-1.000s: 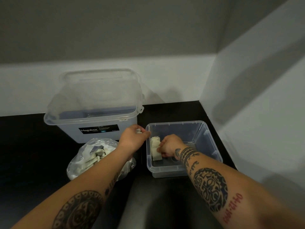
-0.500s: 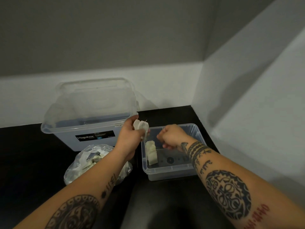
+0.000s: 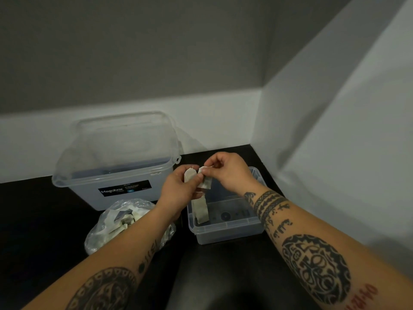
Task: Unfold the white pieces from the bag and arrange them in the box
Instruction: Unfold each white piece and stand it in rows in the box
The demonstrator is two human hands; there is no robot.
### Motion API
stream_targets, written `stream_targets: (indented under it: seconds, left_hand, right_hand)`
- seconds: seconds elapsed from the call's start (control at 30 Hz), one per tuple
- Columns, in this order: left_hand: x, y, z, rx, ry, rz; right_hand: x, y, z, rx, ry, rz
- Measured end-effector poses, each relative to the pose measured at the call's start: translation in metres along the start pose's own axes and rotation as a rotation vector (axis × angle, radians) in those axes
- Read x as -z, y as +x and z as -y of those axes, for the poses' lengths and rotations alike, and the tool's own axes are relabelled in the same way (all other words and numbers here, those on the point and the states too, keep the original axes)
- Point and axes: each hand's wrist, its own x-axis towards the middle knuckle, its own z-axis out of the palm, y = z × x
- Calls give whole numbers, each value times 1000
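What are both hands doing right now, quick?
Left hand: closed, pinching one end of the small white folded piece.
Right hand: closed, pinching the other end of the same piece.

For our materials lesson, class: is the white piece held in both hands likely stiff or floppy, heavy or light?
Probably floppy: the white piece folds between the left hand and right hand. Likely light, since fingertip pinches alone hold it up.

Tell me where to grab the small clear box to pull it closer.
Probably the near rim of the small clear box, coming from the front: its lip juts out and that wall is unobstructed, while white pieces stand at the left side inside.
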Motion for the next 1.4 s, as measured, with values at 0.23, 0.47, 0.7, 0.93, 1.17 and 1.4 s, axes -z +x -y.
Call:
stream_targets:
  seconds: [0.23, 0.47, 0.7, 0.93, 1.17, 1.4]
  left_hand:
    - [-1, -1, 1, 17, 19, 14]
    - [4, 0, -3, 8, -47, -15]
    - [5, 3, -1, -16, -7, -60]
    - [4, 6, 6, 6, 92, -41]
    - [15, 13, 25, 55, 448, -184]
    - [14, 12, 42, 155, 476, -174]
  right_hand:
    - [3, 2, 6, 83, 4, 38]
    - [-1, 0, -3, 57, -3, -2]
    - [-2, 1, -7, 63, 49, 13]
    - [-2, -2, -15, -32, 31, 71]
    - [-14, -6, -41, -241, -201, 284]
    - [-50, -4, -66, -449, -339, 435]
